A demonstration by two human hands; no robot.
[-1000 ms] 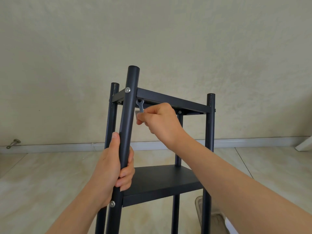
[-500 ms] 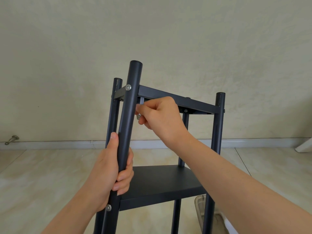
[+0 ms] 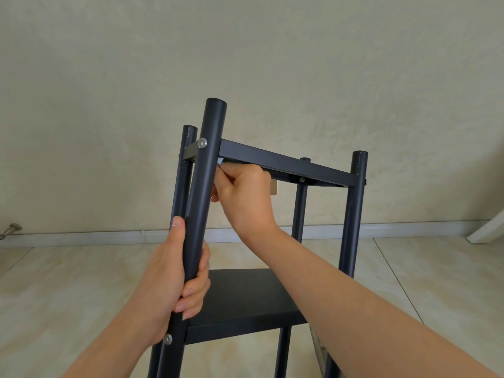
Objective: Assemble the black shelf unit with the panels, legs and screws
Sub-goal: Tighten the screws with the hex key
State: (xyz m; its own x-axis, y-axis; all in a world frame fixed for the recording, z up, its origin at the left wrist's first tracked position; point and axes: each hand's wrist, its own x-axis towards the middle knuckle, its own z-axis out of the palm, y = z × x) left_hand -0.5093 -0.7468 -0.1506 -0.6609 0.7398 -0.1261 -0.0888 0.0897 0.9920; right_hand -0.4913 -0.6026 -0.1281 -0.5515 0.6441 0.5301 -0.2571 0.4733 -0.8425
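Observation:
The black shelf unit stands upright before me, with an upper panel and a lower panel fixed between four round legs. My left hand grips the nearest leg, between its two silver screws. My right hand is curled just under the upper panel beside that leg and pinches a small silver wrench, of which only a tip shows. What the wrench sits on is hidden by my fingers and the leg.
Pale tiled floor lies all round the unit, with a white skirting board and a plain wall behind. A metal door stopper sticks out at the far left. Something white leans at the right edge.
My right hand has risen closer under the upper panel and the wrench has swung from hanging down to nearly hidden. The unit has tilted slightly. My left hand keeps its grip.

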